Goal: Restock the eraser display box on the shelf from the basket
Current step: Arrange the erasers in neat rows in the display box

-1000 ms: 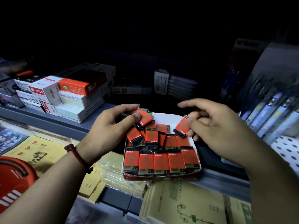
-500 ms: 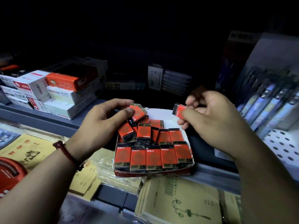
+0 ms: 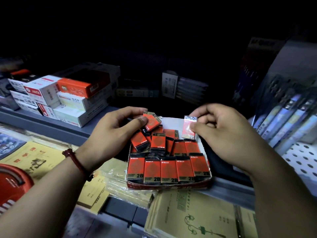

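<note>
Mid-frame: left hand (image 3: 113,133) pinches 2B eraser (image 3: 151,121), right hand (image 3: 226,134) pinches wrapped eraser (image 3: 188,127) over display box (image 3: 171,186) | light, stiff, glossy film likely slippery | grip the long edges.

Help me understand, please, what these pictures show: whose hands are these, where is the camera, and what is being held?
No machine here: a person works bare-handed, and the one camera sits on their head, looking forward and down. The left hand grips a red eraser over the back of the display box, which rests on the grey shelf. The right hand pinches another eraser, whose shiny wrapper catches the light. Inside the box, a neat front row of five erasers marked 2B stands before a loose jumble. The red basket shows at lower left; stacked cartons sit on the shelf; yellow exercise books lie below.
</note>
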A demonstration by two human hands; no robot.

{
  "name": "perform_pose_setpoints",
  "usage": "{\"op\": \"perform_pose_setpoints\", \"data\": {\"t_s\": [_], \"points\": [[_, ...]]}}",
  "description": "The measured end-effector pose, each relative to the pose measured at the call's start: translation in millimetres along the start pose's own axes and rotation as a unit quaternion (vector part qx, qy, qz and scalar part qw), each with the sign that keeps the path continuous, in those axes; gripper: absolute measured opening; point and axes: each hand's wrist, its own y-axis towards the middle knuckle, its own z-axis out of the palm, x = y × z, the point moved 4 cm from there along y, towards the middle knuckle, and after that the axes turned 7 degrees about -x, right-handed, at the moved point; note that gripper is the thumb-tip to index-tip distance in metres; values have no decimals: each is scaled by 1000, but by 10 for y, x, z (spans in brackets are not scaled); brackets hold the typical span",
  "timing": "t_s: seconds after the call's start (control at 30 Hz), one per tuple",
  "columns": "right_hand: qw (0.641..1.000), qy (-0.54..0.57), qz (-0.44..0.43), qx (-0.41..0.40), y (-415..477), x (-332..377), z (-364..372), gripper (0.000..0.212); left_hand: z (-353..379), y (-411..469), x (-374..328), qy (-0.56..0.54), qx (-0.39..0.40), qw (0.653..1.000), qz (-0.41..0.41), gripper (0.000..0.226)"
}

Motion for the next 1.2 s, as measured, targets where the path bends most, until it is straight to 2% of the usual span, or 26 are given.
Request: {"op": "perform_pose_setpoints", "data": {"t_s": [0.27,0.47,0.8,0.9,1.03,1.2], "points": [[994,-107,0,32,-33,21,3,8,5,2,-6,5,1,1000,6,23],[987,-142,9,77,-61,39,-27,20,4,8,4,7,-2,1000,12,23],[984,-166,-5,60,-38,-2,79,29,12,2,-4,-3,-1,1000,4,23],[984,-169,-13,55,-25,-19,91,24,8,8,7,0,5,1000,6,22],[989,-140,-45,3,53,-17,175,10,10,11,15,-7,6,1000,4,21],[988,-149,-43,11,96,-5,365,13,20,15,17,-11,6,1000,2,20]]}}
